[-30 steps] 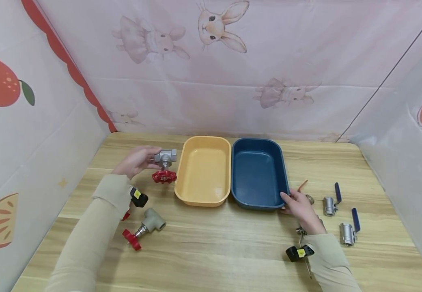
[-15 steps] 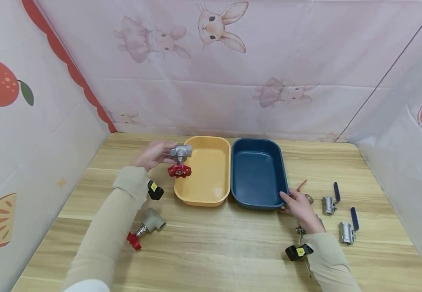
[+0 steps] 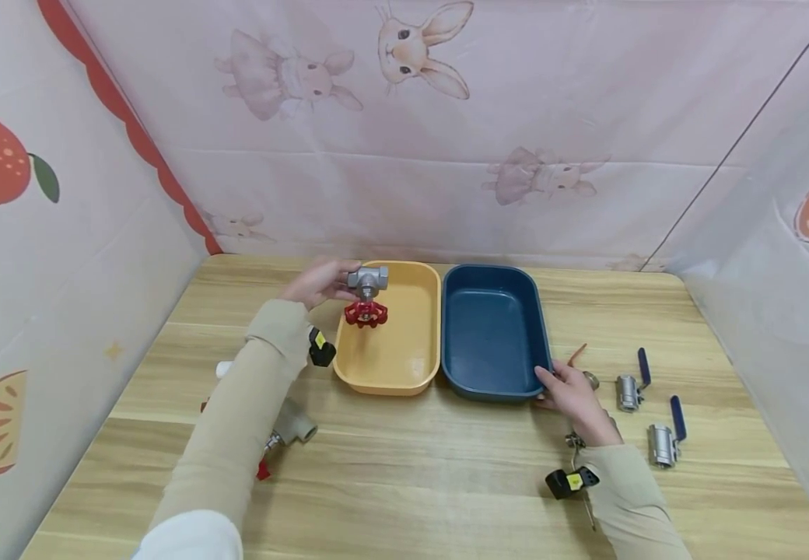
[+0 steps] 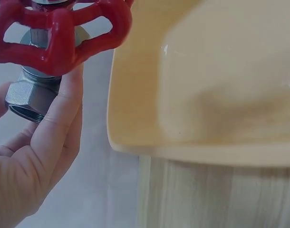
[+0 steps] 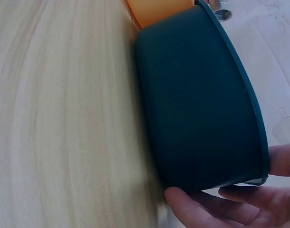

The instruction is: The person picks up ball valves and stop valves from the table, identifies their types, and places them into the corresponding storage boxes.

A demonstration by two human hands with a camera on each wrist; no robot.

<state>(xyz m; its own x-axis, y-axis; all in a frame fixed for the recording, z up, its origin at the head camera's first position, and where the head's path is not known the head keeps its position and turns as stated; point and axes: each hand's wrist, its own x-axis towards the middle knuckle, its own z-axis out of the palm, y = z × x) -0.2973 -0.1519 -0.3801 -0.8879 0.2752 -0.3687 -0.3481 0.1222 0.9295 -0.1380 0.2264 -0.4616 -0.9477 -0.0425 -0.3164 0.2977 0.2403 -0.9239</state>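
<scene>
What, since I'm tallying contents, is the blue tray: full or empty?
Empty: in the head view, the visible floor of the blue tray is bare. Only the right hand touches it, gripping the near right corner.

left grip [image 3: 320, 281]: pinching | left arm [image 3: 232, 424]: extended | right grip [image 3: 574, 398]: pinching | right arm [image 3: 632, 502]: angled inward

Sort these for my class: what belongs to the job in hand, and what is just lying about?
Seemingly in the job:
metal valve with red wheel, in the left grip
yellow tray, close by it
blue tray, its corner in the right grip

Lying about for now:
two blue-handled valves
grey valve, partly hidden
orange-handled fitting, partly hidden
</scene>
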